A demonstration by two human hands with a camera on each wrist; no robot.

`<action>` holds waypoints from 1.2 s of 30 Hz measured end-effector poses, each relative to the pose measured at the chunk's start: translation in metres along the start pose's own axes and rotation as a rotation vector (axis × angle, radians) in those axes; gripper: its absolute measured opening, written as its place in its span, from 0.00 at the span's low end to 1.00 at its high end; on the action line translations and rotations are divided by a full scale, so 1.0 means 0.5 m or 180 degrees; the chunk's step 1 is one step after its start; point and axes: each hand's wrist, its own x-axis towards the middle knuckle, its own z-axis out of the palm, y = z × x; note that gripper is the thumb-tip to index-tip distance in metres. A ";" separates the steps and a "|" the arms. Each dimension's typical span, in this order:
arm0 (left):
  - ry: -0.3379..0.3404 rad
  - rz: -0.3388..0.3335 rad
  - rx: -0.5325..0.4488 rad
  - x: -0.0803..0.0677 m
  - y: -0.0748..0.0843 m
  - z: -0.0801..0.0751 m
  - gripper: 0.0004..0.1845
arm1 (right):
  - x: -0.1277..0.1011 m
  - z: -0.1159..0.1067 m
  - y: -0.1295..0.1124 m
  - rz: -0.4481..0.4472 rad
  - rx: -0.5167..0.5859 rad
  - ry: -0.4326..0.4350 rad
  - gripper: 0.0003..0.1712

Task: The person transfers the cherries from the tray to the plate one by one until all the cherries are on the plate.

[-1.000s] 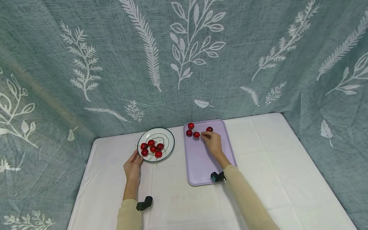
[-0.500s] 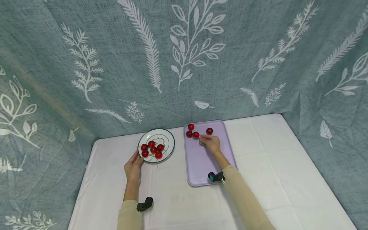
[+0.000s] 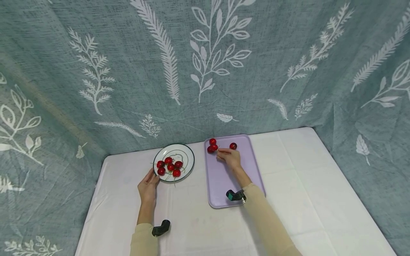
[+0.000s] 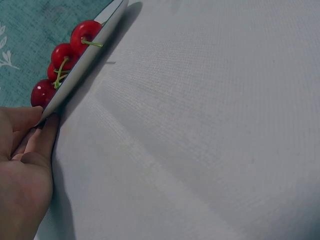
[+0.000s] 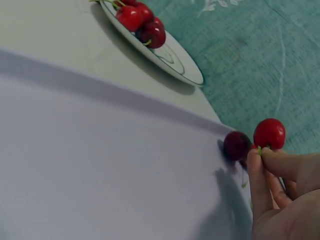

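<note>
My right hand (image 3: 230, 159) pinches a red cherry (image 5: 269, 133) by its green stem between thumb and fingertip. In the right wrist view that cherry is above the fingertips, beside a darker cherry (image 5: 236, 145) on the lilac tray (image 3: 224, 185). Another cherry (image 3: 213, 141) lies at the tray's far left corner, and one more (image 3: 233, 145) sits behind my right hand. At the left, my left hand (image 3: 148, 186) grips the rim of a white plate (image 3: 189, 156) with a dark edge. Several stemmed cherries (image 3: 171, 166) rest on the plate.
A white cloth (image 3: 192, 227) covers the table under plate and tray. Close behind the table's far edge hangs a grey-green curtain (image 3: 128, 71) with white leaf prints. A strip of cloth separates the plate from the tray.
My right hand has moved left over the tray, carrying the pinched cherry left and slightly away from me, towards the cherries in the corner. My left hand stays at the plate's rim.
</note>
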 end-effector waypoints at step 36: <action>0.0071 -0.0005 0.0000 0.005 -0.007 -0.003 0.29 | -0.004 0.152 0.042 -0.0133 -0.0598 -0.0809 0.12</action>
